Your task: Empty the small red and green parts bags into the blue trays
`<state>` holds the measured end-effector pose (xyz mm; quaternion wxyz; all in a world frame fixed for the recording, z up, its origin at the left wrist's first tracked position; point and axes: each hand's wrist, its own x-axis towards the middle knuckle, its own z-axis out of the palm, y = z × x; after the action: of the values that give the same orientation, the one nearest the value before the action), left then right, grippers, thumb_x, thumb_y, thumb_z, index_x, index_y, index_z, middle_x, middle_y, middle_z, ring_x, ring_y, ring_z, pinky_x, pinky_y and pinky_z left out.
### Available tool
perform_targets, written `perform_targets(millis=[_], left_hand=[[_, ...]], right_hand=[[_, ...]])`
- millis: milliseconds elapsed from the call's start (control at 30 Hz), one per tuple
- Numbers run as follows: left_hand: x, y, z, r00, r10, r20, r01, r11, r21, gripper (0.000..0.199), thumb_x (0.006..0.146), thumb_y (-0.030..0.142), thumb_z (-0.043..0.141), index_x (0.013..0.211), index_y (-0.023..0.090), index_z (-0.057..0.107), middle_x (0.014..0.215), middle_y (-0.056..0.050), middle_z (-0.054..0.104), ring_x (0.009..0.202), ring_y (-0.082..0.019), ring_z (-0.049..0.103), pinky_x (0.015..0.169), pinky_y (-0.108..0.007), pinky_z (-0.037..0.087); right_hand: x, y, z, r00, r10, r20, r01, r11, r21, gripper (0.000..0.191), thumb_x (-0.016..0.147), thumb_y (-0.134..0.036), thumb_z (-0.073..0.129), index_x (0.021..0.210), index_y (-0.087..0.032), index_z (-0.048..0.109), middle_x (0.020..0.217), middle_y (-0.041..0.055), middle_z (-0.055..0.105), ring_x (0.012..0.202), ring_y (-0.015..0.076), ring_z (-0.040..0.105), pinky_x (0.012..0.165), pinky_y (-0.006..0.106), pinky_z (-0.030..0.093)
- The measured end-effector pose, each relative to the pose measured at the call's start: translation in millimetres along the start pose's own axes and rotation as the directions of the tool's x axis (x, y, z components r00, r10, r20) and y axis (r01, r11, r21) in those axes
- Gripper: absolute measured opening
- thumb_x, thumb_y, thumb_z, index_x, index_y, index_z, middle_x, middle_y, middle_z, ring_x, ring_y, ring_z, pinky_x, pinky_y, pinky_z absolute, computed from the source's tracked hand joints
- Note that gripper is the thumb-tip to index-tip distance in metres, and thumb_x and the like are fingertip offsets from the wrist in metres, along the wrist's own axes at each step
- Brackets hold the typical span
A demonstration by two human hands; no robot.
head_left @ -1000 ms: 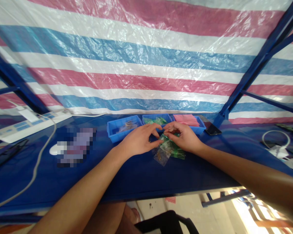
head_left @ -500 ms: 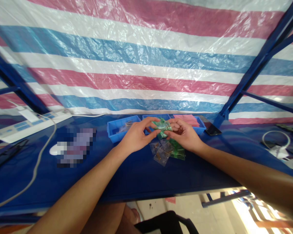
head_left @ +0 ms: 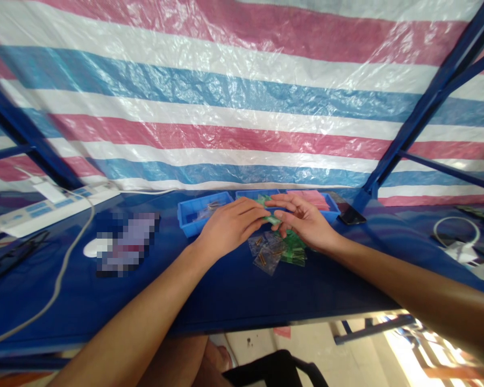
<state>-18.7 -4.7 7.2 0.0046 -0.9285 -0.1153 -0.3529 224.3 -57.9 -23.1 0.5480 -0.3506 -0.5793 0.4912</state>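
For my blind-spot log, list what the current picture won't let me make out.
In the head view:
Green packet: mostly hidden by left hand and right hand.
Middle blue tray: front hidden by the hands.
Brass-coloured pieces in clear bags: too small to identify.
Purple object: details masked by pixelation.
Right forearm: cut off by picture edge.

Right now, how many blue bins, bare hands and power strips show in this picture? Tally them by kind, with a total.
Blue bins: 3
Bare hands: 2
Power strip: 1
Total: 6
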Motion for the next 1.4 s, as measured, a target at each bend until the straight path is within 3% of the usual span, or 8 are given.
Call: perform_targets(millis=[133, 267, 433, 567, 767, 1100, 1300, 1400], left_hand=[[1.0, 4.1, 1.5, 0.988, -0.146, -0.046, 0.142, 0.987, -0.076, 0.024, 0.109, 0.034, 0.063, 0.128, 0.022, 0.072, 0.115, -0.006, 0.079, 0.103, -0.021, 0.076, 0.094, -0.034, 0.061], [1.6, 9.2, 0.6, 0.956, -0.291, 0.027, 0.292, 0.947, -0.136, 0.041, 0.106, 0.040, 0.068, 0.145, 0.028, 0.062, 0.107, -0.001, 0.078, 0.084, -0.016, 0.074, 0.078, -0.028, 0.062], [1.4, 10.3, -2.2, 0.990, -0.140, 0.006, 0.140, 0.986, -0.094, 0.060, 0.094, 0.043, 0.083, 0.148, 0.028, 0.060, 0.150, -0.011, 0.062, 0.131, -0.028, 0.066, 0.107, -0.043, 0.061], [1.4, 5.2, -2.4, 1.000, -0.021, 0.012, 0.021, 0.999, -0.039, 0.046, 0.094, 0.034, 0.083, 0.138, 0.029, 0.067, 0.155, -0.010, 0.060, 0.143, -0.031, 0.058, 0.119, -0.051, 0.053], [1.8, 0.7, 0.0, 1.000, -0.001, -0.031, -0.002, 0.995, -0.096, 0.019, 0.107, 0.023, 0.065, 0.124, 0.023, 0.073, 0.124, -0.008, 0.077, 0.120, -0.023, 0.070, 0.108, -0.042, 0.057], [1.9, 4.8, 1.4, 0.947, -0.322, 0.005, 0.315, 0.926, -0.210, 0.036, 0.102, 0.042, 0.074, 0.134, 0.027, 0.070, 0.104, -0.001, 0.081, 0.078, -0.015, 0.074, 0.074, -0.027, 0.059], [0.6, 4.1, -0.5, 0.987, -0.159, -0.039, 0.150, 0.974, -0.169, 0.058, 0.090, 0.045, 0.086, 0.142, 0.028, 0.066, 0.150, -0.012, 0.063, 0.133, -0.030, 0.065, 0.106, -0.045, 0.061], [-0.9, 0.0, -0.8, 0.997, -0.066, -0.040, 0.063, 0.995, -0.072, 0.038, 0.096, 0.032, 0.080, 0.133, 0.029, 0.071, 0.150, -0.010, 0.063, 0.137, -0.029, 0.062, 0.113, -0.049, 0.056]], right_hand=[[-3.2, -0.3, -0.9, 0.999, -0.017, 0.048, 0.022, 0.994, -0.103, 0.040, 0.095, -0.049, 0.081, 0.124, -0.022, 0.073, 0.074, -0.0002, 0.075, 0.058, 0.0149, 0.068, 0.050, 0.025, 0.055], [-2.7, 6.8, -3.9, 0.998, -0.027, 0.050, 0.033, 0.990, -0.140, 0.031, 0.094, -0.046, 0.083, 0.109, -0.022, 0.073, 0.066, -0.0030, 0.072, 0.051, 0.0131, 0.066, 0.049, 0.023, 0.053], [-0.1, 8.1, -3.9, 1.000, -0.012, 0.014, 0.013, 0.997, -0.073, 0.044, 0.090, -0.045, 0.087, 0.121, -0.024, 0.065, 0.073, -0.0062, 0.071, 0.052, 0.0125, 0.067, 0.046, 0.022, 0.051], [0.3, 6.2, -4.7, 1.000, -0.004, 0.003, 0.004, 0.999, -0.051, 0.045, 0.091, -0.047, 0.086, 0.123, -0.025, 0.062, 0.076, -0.0064, 0.072, 0.051, 0.0118, 0.066, 0.046, 0.022, 0.049], [-0.6, 3.6, -4.1, 1.000, 0.014, -0.002, -0.014, 0.994, -0.106, 0.038, 0.095, -0.057, 0.079, 0.105, -0.021, 0.070, 0.069, -0.0022, 0.070, 0.053, 0.0135, 0.065, 0.047, 0.024, 0.050], [-2.9, 3.5, 1.6, 0.998, -0.050, 0.031, 0.053, 0.992, -0.112, 0.037, 0.089, -0.051, 0.086, 0.108, -0.023, 0.070, 0.078, -0.0016, 0.074, 0.054, 0.0132, 0.065, 0.050, 0.026, 0.053], [-0.7, 2.5, -1.3, 1.000, 0.004, -0.025, -0.005, 0.999, -0.043, 0.060, 0.086, -0.047, 0.090, 0.136, -0.027, 0.063, 0.074, -0.0075, 0.068, 0.054, 0.0135, 0.067, 0.049, 0.024, 0.052], [-0.1, 2.5, -3.0, 0.999, 0.009, -0.044, -0.011, 0.999, -0.034, 0.064, 0.087, -0.046, 0.089, 0.142, -0.028, 0.062, 0.074, -0.0069, 0.069, 0.055, 0.0135, 0.067, 0.050, 0.024, 0.052]])
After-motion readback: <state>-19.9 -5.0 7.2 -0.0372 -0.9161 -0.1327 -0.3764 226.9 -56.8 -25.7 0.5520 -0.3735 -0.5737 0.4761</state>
